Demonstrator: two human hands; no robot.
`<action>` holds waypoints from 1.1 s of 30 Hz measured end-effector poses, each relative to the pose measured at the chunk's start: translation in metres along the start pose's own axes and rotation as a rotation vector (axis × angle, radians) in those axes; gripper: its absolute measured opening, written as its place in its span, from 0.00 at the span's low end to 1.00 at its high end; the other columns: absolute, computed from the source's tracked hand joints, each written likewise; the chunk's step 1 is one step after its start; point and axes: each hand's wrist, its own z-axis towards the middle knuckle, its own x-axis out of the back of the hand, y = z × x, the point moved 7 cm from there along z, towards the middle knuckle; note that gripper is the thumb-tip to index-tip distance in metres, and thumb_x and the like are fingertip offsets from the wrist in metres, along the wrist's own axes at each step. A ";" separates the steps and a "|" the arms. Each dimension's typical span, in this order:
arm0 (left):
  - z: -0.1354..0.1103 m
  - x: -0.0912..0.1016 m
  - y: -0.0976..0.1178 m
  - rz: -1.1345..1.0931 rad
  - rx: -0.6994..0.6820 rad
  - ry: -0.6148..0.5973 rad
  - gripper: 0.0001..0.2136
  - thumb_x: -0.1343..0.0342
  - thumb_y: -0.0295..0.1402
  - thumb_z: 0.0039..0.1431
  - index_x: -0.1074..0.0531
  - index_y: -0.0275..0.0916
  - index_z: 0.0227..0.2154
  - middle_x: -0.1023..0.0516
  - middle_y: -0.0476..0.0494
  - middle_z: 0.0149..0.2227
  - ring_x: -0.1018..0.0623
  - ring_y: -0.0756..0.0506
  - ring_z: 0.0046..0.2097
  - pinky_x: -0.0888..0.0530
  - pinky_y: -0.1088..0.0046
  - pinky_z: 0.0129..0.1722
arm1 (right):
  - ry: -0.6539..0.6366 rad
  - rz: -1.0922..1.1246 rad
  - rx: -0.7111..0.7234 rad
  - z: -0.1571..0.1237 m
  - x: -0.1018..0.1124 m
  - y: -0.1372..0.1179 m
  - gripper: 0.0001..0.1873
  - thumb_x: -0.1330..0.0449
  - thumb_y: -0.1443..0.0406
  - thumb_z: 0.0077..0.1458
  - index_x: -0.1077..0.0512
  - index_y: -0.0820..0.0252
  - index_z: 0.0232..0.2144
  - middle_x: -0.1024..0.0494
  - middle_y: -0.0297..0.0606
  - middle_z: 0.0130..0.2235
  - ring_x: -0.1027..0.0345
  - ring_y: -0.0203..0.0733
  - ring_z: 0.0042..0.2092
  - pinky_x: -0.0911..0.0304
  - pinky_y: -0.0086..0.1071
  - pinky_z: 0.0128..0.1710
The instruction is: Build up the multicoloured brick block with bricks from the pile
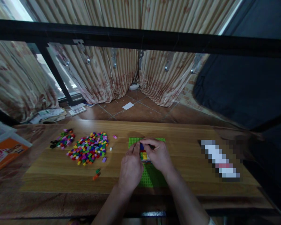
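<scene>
A green studded baseplate [148,178] lies on the wooden table, with a small build of blue, red and yellow toy bricks [143,155] on it. My left hand [132,165] is closed at the left side of the build, fingertips pressed together at its far end; what they grip, if anything, is hidden. From the right, my right hand [158,154] pinches with thumb and forefinger at a dark blue brick [141,146] at the far end of the build. The fingertips of both hands nearly meet there. My hands cover much of the build.
Left on the table [184,175] lies a large pile of coloured bricks [90,148], with a smaller pile [65,139] beyond it. Stray bricks [97,174] lie nearby. A pixelated object [220,159] is at right. A dark bar [140,39] with hooks crosses behind; an orange-labelled box [4,153] stands left.
</scene>
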 end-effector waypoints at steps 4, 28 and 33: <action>0.000 -0.001 -0.001 0.004 0.008 -0.008 0.24 0.58 0.17 0.59 0.34 0.31 0.57 0.25 0.31 0.55 0.25 0.40 0.56 0.25 0.61 0.54 | 0.014 0.018 0.001 -0.001 0.000 -0.001 0.13 0.43 0.69 0.54 0.19 0.52 0.33 0.16 0.35 0.39 0.23 0.42 0.42 0.30 0.36 0.46; -0.002 -0.001 -0.003 -0.166 0.012 -0.074 0.28 0.57 0.16 0.56 0.38 0.34 0.61 0.28 0.32 0.58 0.26 0.41 0.57 0.28 0.60 0.57 | 0.063 0.120 -0.144 0.000 -0.006 0.022 0.08 0.38 0.60 0.54 0.19 0.53 0.32 0.16 0.35 0.36 0.23 0.45 0.38 0.30 0.37 0.42; -0.007 0.003 -0.003 -0.224 0.012 -0.080 0.26 0.57 0.17 0.58 0.35 0.37 0.59 0.27 0.35 0.57 0.24 0.43 0.55 0.27 0.65 0.55 | 0.090 0.149 -0.178 -0.004 -0.004 0.027 0.10 0.38 0.58 0.53 0.18 0.53 0.33 0.16 0.38 0.37 0.23 0.48 0.38 0.30 0.41 0.41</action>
